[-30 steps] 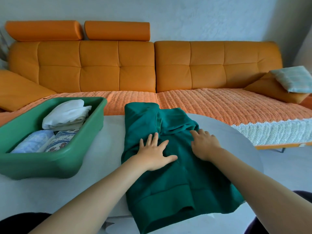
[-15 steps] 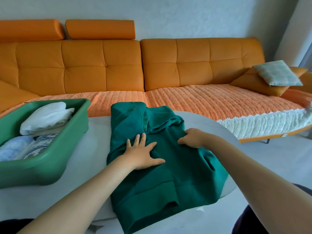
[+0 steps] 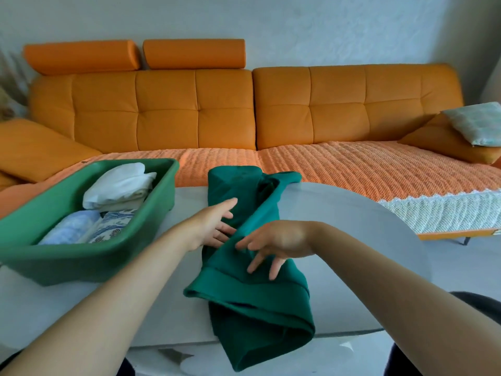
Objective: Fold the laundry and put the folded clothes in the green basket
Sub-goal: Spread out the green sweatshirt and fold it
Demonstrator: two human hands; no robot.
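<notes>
My right hand (image 3: 276, 246), fingers spread, has just flipped the three-o'clock side of the dark green fleece sweatshirt (image 3: 257, 294) over my flat left hand (image 3: 217, 226); it's narrower now, and I judge a crosswise fold remains.

No words, numbers, labels or brand marks showing anywhere to read.
</notes>
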